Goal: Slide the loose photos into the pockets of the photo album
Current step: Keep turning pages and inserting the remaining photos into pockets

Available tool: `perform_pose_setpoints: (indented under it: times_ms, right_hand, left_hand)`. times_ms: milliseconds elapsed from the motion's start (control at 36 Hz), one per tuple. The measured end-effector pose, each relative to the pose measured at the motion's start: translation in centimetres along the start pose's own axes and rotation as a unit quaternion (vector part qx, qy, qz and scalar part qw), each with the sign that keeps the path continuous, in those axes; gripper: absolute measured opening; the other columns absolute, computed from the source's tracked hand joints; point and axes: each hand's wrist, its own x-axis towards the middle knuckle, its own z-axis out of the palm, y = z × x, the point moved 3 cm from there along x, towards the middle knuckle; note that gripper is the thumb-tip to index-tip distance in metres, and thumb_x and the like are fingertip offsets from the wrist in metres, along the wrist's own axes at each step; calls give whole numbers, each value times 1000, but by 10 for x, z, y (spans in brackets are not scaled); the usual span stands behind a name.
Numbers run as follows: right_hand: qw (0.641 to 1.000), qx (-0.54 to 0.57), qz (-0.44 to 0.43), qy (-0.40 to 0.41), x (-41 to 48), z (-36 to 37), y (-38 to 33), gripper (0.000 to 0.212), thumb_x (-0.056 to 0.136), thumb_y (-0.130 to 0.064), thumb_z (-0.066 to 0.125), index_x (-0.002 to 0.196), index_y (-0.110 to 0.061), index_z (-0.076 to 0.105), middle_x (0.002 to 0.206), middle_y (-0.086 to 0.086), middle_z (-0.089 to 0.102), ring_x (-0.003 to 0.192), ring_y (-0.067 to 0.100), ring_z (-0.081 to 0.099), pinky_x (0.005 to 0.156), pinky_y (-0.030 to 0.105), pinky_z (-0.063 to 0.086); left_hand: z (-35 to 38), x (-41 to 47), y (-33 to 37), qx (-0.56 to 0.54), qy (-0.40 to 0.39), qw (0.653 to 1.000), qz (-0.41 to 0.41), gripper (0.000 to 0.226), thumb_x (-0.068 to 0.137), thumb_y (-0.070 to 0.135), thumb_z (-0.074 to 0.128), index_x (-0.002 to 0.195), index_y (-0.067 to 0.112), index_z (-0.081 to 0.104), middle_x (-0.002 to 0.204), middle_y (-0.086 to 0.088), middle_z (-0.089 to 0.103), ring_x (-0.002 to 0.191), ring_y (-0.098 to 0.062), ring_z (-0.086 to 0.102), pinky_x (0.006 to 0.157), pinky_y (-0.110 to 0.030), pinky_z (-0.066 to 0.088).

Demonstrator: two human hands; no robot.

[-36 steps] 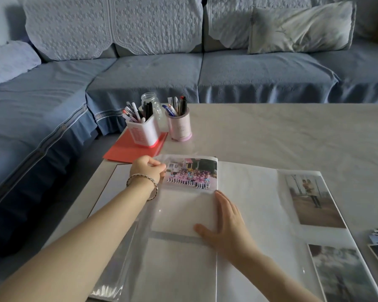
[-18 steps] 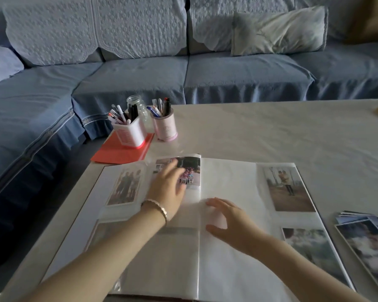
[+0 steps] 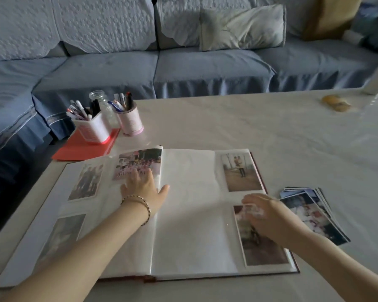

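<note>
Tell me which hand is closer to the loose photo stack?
Right. The right hand is just beside the photo stack; the left hand presses a page of the photo album, well away.

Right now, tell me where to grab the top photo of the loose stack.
Probably the edge facing the album, coming from that side with the right hand: the top photo lies flat and uncovered on the fanned stack, that edge nearest the hand.

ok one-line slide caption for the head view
Left hand flat on the open photo album, right hand over its right page beside the loose photos.
</note>
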Motion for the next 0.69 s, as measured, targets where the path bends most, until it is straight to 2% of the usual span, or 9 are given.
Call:
perform_pose_setpoints:
  times_ms: [56, 111, 167, 222, 333, 417, 500, 611, 694]
  right_hand:
    - [998, -33, 30, 42, -10, -11, 15, 37, 89, -28, 59, 126, -20, 57, 136, -6, 50, 119, 12, 49, 95, 18, 33]
    - [991, -92, 65, 75, -20, -19, 34, 43, 90, -34, 57, 130, -18, 53, 143, -3, 43, 128, 17, 43, 104, 25, 31]
    - [980, -144, 107, 83, -29, -24, 52, 47, 90, -39, 54, 132, -19, 50, 143, -2, 42, 129, 19, 42, 105, 27, 30]
    - [971, -177, 141, 72, -39, -23, 69, 48, 89, -45, 50, 130, -20, 50, 138, -2, 46, 128, 17, 41, 104, 27, 30]
    - [966, -204, 154, 39, -55, -15, 88, 51, 90, -47, 46, 134, -21, 46, 141, -1, 44, 135, 15, 34, 107, 25, 26]
    - [971, -203, 115, 47, -60, -14, 89, 35, 92, -37, 47, 118, -15, 59, 132, -1, 53, 128, 15, 43, 104, 22, 30]
    - [975, -195, 94, 49, -63, -17, 88, 26, 93, -27, 48, 107, -12, 62, 122, 0, 60, 119, 18, 52, 97, 24, 37]
    - [969, -211, 126, 18, -66, -27, 85, 17, 96, -25, 40, 93, -22, 56, 106, -6, 63, 99, 16, 59, 76, 25, 41]
    - [956, -230, 173, 61, -68, -36, 83, 10, 89, -15, 50, 82, -22, 51, 85, -2, 67, 72, 23, 57, 56, 27, 36]
  left_hand:
    - [2, -9, 18, 4, 55, 994, 92, 62, 93, 44, 44, 143, 15, 25, 155, -14, 9, 143, -28, 12, 110, -37, 21]
    - [7, -20, 36, -32, 84, 975, 201, 49, 90, 31, 53, 132, 8, 47, 147, -18, 31, 138, -32, 29, 107, -40, 29]
    - [12, -30, 52, -78, 111, 952, 273, 33, 77, 21, 63, 105, 3, 67, 122, -21, 59, 118, -39, 54, 94, -48, 44]
    - [16, -42, 69, -100, 118, 937, 313, 22, 71, 17, 64, 87, 4, 72, 101, -17, 69, 98, -36, 66, 82, -47, 51]
    - [16, -63, 92, -148, 91, 925, 338, 11, 81, 9, 67, 92, 6, 72, 100, -7, 70, 94, -25, 65, 83, -26, 43]
    - [17, -71, 97, -165, 93, 916, 352, 6, 75, 15, 66, 77, 14, 71, 82, 2, 71, 74, -19, 69, 66, -26, 51]
    - [21, -74, 100, -178, 56, 922, 338, 28, 78, 34, 48, 83, 17, 71, 86, 7, 70, 80, -16, 67, 71, -29, 54]
    - [24, -80, 94, -204, 32, 929, 307, 36, 79, 38, 44, 91, 18, 71, 91, 10, 67, 89, -12, 63, 79, -30, 52]
    - [26, -81, 90, -224, 19, 929, 296, 14, 88, 23, 56, 90, 22, 69, 87, 20, 62, 83, 5, 56, 79, -18, 47]
